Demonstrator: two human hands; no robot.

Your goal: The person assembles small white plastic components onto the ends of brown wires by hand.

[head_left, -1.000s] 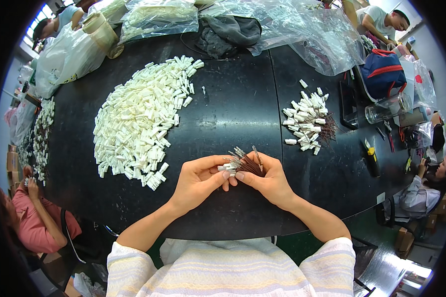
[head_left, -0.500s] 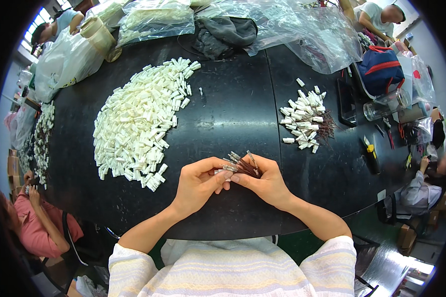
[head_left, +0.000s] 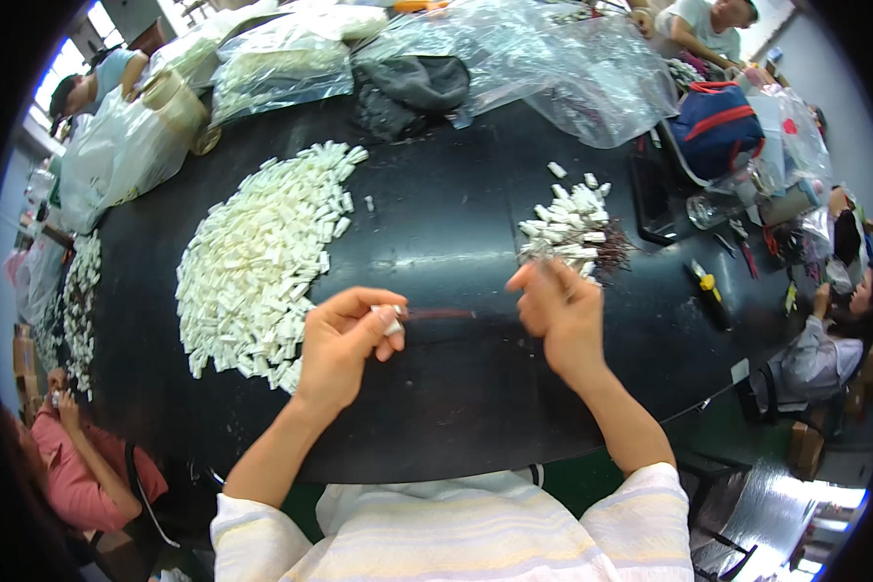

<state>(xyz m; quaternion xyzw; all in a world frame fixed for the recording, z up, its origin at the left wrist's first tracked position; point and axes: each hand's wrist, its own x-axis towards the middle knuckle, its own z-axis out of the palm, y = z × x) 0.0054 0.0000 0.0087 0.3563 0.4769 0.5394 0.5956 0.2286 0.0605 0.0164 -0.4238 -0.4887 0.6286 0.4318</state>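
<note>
My left hand (head_left: 335,349) is closed in a pinch on white plastic connectors (head_left: 395,328). A thin reddish-brown wire (head_left: 441,313) sticks out from its fingertips to the right, slightly smeared. Farther right, my right hand (head_left: 565,320) is raised by the near edge of a small pile of white connectors with brown wires (head_left: 577,218). Motion blurs its fingers, so whether they hold anything cannot be made out. To the left of my left hand spreads a big heap of loose white connectors (head_left: 252,257).
Plastic bags (head_left: 281,82) and a dark cloth (head_left: 412,87) line the far side of the black table (head_left: 436,417). On the right lie a yellow-black cutter (head_left: 710,291), a dark tray (head_left: 653,199), a glass jar (head_left: 713,209) and a blue-red bag (head_left: 716,126). Co-workers sit around.
My hands have separated. The right one has moved right toward the small pile; the left has shifted left with connectors and a wire. The wire bundle between them no longer shows.
</note>
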